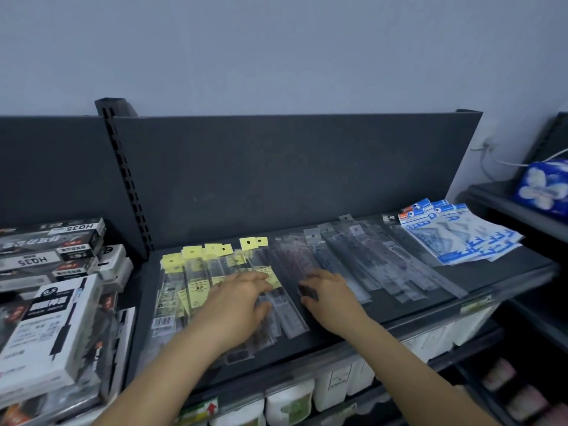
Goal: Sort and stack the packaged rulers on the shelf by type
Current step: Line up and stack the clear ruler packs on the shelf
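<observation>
Several clear-sleeved rulers lie side by side across the dark shelf (424,305). The yellow-tabbed ruler packs (193,272) fill the left part. The plain clear ruler packs (353,259) fan out in the middle and right. Blue-and-white set-square packs (455,235) lie overlapped at the far right. My left hand (236,302) lies flat, palm down, on the yellow-tabbed packs. My right hand (329,293) has its fingertips bent down on a dark ruler pack (292,265) in the middle; whether it grips that pack is unclear.
Stacked black-and-white pen boxes (52,302) crowd the shelf to the left. The dark back panel (276,170) rises behind the rulers. A blue tissue pack (544,189) sits on the neighbouring shelf at right. White packages (289,404) stand on the shelf below.
</observation>
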